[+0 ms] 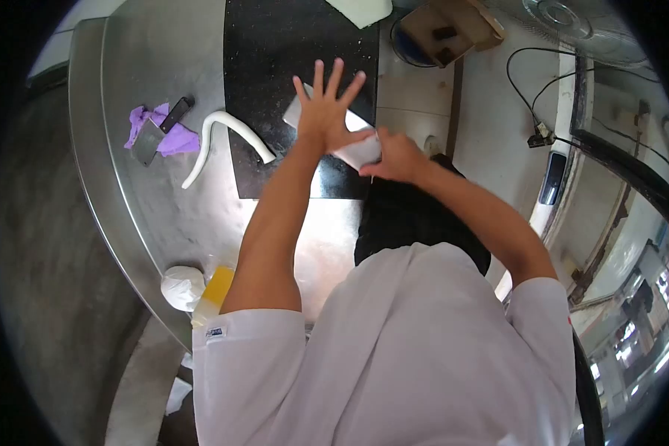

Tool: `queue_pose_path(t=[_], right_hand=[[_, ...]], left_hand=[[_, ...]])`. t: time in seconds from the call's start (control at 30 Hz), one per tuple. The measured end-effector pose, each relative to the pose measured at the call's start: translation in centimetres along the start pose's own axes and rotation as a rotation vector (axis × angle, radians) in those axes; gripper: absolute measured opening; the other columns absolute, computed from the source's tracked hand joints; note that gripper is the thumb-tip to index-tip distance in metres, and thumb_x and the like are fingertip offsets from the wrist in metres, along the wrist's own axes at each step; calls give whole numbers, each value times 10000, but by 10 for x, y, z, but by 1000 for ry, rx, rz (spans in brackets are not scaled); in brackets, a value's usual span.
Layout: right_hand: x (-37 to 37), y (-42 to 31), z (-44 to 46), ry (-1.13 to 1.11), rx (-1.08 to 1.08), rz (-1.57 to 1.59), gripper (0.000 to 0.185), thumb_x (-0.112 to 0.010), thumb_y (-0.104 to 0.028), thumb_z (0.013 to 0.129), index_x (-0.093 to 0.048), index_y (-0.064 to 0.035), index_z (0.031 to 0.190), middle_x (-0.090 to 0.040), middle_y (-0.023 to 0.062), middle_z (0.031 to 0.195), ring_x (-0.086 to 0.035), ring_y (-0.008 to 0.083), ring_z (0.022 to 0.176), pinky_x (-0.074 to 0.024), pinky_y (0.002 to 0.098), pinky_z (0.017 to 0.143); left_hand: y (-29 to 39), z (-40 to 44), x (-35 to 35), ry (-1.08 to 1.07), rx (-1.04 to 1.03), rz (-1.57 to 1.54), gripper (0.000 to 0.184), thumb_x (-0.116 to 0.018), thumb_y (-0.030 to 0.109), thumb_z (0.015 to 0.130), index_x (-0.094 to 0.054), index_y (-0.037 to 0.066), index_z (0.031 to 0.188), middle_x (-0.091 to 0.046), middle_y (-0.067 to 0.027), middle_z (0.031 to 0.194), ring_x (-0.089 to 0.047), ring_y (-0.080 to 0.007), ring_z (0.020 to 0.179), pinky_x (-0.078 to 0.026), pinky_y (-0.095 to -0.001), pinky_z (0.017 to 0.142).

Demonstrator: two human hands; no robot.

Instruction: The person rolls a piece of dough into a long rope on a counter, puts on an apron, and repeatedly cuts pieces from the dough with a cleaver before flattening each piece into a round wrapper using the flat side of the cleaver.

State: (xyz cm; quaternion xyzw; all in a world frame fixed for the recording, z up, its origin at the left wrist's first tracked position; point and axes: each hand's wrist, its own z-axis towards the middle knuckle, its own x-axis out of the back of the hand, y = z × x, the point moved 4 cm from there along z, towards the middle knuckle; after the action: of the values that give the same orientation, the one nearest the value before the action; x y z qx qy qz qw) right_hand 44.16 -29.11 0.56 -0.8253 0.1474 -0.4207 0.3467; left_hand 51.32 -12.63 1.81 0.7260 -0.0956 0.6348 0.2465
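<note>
One camera, worn on my head, supplies this view. It faces forward and steeply down along my own body. My white shirt [431,349] fills the lower middle at close range, and my arms [264,238] extend upward from it. My left hand [323,123] and right hand [396,157] appear above centre, farther from the lens than the shirt. The surface [156,215] occupies the left and centre portions, seen from above, with its far part toward the top. Coverage is wide-angle: the surface's outer rim [93,149] bows along the left, and dark rounding closes the corners.
</note>
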Motion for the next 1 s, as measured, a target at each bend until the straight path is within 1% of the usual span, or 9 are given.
queue_pose_path(t=[0.1,0.23,0.37,0.43,0.57,0.63,0.8,0.9,1.0], right_hand=[[-16,9,-12,194,-3,-62,874,-897,-505,635,-520,55,1190,-685,314,971,-680,484,955,-549,519,852],[33,9,31,128,-20,-47,824,-891,-499,648,-533,37,1163,-691,292,955,-685,480,879,-548,539,781],[15,13,28,118,30,-26,799,-886,-537,639,-564,15,1119,-684,282,933,-674,471,891,-535,511,791],[-20,6,-20,71,-163,57,831,-886,-514,654,-552,-2,1217,-682,285,1025,-670,480,973,-539,510,867],[-9,24,-39,82,-249,-31,834,-838,-524,719,-481,-48,1303,-682,291,1016,-675,474,964,-534,525,878],[17,33,-19,-48,-154,-86,826,-783,-558,756,-473,-10,1291,-674,293,951,-671,477,918,-532,541,837],[65,27,56,10,294,-198,798,-823,-558,718,-501,-22,1213,-697,236,882,-681,472,827,-537,548,777],[16,27,10,-110,184,-51,811,-822,-571,711,-507,-1,1194,-689,247,886,-673,481,867,-535,537,791],[17,39,-10,223,252,-148,830,-818,-580,708,-499,15,1190,-681,260,906,-664,488,919,-528,528,818]], left_hand=[[9,10,-7,-73,-80,10,1158,-696,807,602,-291,357,1590,-156,-93,1689,-113,-450,1531,-114,-828,1054],[-10,54,3,131,-61,31,1148,-717,777,625,-258,369,1595,-187,-75,1679,-174,-386,1529,-145,-829,1052],[-11,46,0,57,-93,47,1140,-695,799,636,-265,358,1596,-159,-96,1685,-114,-425,1536,-95,-817,1078],[11,11,-12,-9,-181,-19,1153,-680,825,598,-324,340,1582,-144,-148,1684,-66,-477,1531,-64,-828,1061],[35,32,-19,12,-168,-51,1129,-673,824,615,-342,330,1575,-205,-136,1670,-153,-485,1510,-112,-852,1015],[36,23,-19,-4,-142,-60,1117,-674,816,623,-347,325,1572,-226,-131,1665,-189,-487,1498,-130,-859,1002],[-5,40,-3,232,164,33,1095,-678,788,658,-327,311,1579,-258,-154,1640,-209,-487,1484,-171,-835,1024],[8,3,-12,83,79,3,1114,-684,785,646,-320,312,1586,-187,-178,1665,-109,-523,1503,-111,-858,1016],[33,7,-22,27,22,-20,1087,-676,782,650,-364,297,1572,-188,-190,1663,-103,-574,1483,-86,-873,992]])
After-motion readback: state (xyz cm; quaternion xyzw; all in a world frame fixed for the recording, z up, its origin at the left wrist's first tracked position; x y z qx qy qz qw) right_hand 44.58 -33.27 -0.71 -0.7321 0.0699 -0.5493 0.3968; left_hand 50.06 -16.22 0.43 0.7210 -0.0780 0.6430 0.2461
